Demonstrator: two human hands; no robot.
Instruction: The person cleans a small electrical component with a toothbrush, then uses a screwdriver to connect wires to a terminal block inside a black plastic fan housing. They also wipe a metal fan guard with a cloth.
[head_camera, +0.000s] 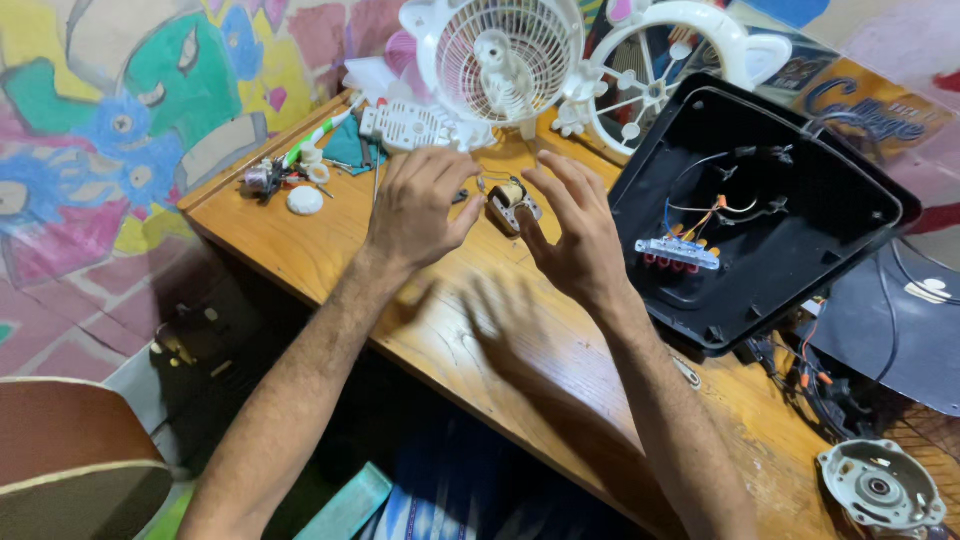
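A small electric motor (511, 203), copper-wound with a metal frame, is seen lying on the wooden table (300, 240), right between the two hands. The left hand (418, 207) is placed just left of it, knuckles up, fingers curled downward toward the tabletop; whether anything is pinched beneath them cannot be told. The right hand (572, 228) is held just right of the motor, fingers spread and loosely open, the thumb brought up close against the motor's near side. Nothing is gripped by it.

Behind the hands, a white fan grille (505, 58) with its hub is stood upright, and a second white round frame (668, 75) is propped beside it. A white slotted plastic panel (406, 125) is laid flat just beyond the left hand. Further left, a white round cap (305, 200) and a cluster of small parts are scattered near the table's corner.

To the right, a black plastic housing (790, 180) is laid open, with coloured wires and a small switch strip (676, 253) seen inside. At the lower right corner a grey round metal casing (880, 485) is rested on the table's edge. A painted wall (110, 140) is seen at the left.
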